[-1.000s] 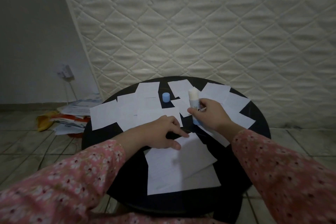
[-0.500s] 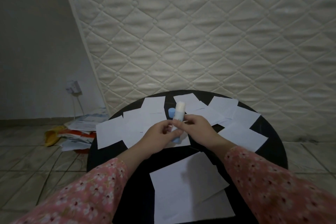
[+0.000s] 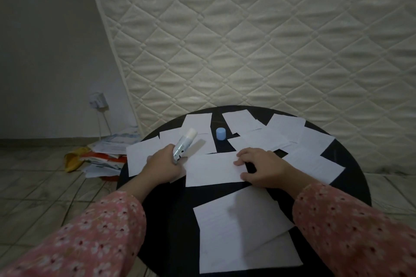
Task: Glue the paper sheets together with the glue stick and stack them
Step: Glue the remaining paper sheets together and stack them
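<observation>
Left hand (image 3: 165, 165) grips the uncapped glue stick (image 3: 184, 145); right hand (image 3: 262, 167) lies relaxed, fingertips on a loose sheet (image 3: 213, 170); best pin it flat before gluing.

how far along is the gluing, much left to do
Done: a small stack of sheets lies at the near edge. In hand: the left hand grips the uncapped glue stick; the right hand rests on one sheet. Left: many loose sheets remain; cap off.
</observation>
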Tool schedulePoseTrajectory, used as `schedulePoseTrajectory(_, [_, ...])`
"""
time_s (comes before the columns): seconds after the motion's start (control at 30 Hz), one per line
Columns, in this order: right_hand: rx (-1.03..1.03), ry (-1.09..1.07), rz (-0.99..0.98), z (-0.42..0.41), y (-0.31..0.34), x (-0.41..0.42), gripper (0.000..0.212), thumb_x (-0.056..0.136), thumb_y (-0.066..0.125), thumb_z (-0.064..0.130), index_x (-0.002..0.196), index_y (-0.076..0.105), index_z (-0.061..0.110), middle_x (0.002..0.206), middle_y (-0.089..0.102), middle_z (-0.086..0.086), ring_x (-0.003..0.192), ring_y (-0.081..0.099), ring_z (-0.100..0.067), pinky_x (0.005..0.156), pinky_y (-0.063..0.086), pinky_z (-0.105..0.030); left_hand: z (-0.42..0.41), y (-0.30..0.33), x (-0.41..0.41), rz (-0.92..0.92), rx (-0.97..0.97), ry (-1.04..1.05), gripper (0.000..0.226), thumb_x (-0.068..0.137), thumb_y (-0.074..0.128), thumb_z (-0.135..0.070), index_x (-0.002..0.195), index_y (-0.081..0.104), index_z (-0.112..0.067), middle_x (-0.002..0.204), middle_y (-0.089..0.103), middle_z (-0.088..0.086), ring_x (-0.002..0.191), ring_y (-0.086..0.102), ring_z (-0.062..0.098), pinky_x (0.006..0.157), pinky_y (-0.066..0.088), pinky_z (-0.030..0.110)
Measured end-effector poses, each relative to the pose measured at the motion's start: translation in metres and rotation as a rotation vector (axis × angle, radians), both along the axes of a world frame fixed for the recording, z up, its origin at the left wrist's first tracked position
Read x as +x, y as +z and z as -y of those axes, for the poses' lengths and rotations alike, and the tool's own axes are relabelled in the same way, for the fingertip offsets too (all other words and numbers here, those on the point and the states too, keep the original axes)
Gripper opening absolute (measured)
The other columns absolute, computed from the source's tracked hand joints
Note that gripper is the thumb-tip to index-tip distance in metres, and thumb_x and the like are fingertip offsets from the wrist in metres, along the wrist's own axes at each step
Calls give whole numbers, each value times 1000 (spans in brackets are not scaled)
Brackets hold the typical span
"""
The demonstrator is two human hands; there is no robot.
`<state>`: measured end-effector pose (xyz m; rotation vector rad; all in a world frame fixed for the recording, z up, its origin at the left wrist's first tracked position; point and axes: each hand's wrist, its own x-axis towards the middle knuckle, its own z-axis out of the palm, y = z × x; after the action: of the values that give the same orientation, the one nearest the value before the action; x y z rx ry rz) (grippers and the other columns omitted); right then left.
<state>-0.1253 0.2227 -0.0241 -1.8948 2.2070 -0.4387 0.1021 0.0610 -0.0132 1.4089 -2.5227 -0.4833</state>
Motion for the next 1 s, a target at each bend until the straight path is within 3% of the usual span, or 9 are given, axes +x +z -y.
schedulePoseTrajectory(0.17, [-8, -12, 57, -5, 0, -6, 37, 77, 67, 29, 114, 63, 26, 127, 47, 15, 108, 49, -5, 94, 34, -24, 7, -2, 1, 23, 6, -61, 17, 83, 55, -16, 94, 43, -21, 97, 56, 2, 96, 57, 28, 87, 45, 38])
schedulePoseTrajectory(0.47, [38, -8, 71, -9, -1, -10, 41, 60, 60, 50, 99, 57, 36, 122, 45, 20, 111, 47, -10, 89, 34, -27, 10, -2, -2, 29, -11, -59, 20, 81, 53, -12, 95, 42, -21, 93, 52, -1, 96, 55, 28, 87, 42, 37])
schedulePoseTrajectory(0.57, [40, 5, 63, -12, 0, -12, 38, 63, 66, 49, 97, 57, 36, 123, 45, 18, 112, 45, -8, 93, 34, -28, 10, -2, -5, 11, -6, -62, 21, 81, 53, -11, 98, 44, -20, 94, 53, 0, 96, 55, 28, 86, 44, 38])
schedulePoseTrajectory(0.73, [29, -20, 107, -17, -2, -13, 33, 66, 63, 52, 94, 57, 36, 119, 47, 22, 111, 47, -9, 94, 44, -34, 12, -3, -7, -54, 23, -60, 22, 82, 56, -10, 103, 49, -13, 97, 55, 4, 88, 53, 23, 71, 40, 31])
schedulePoseTrajectory(0.93, [21, -10, 107, -16, -3, -13, 33, 69, 63, 49, 98, 58, 35, 121, 48, 18, 111, 48, -11, 95, 44, -34, 7, -1, -10, -91, 14, -50, 20, 81, 55, -11, 98, 48, -16, 98, 58, 5, 86, 53, 22, 69, 40, 31])
schedulePoseTrajectory(1.0, [-4, 8, 91, -17, -1, -12, 33, 74, 63, 46, 104, 58, 35, 122, 48, 18, 111, 48, -9, 96, 42, -32, 1, 2, -11, -153, -50, -55, 23, 82, 57, -16, 104, 52, -19, 100, 59, 0, 91, 55, 23, 77, 43, 33])
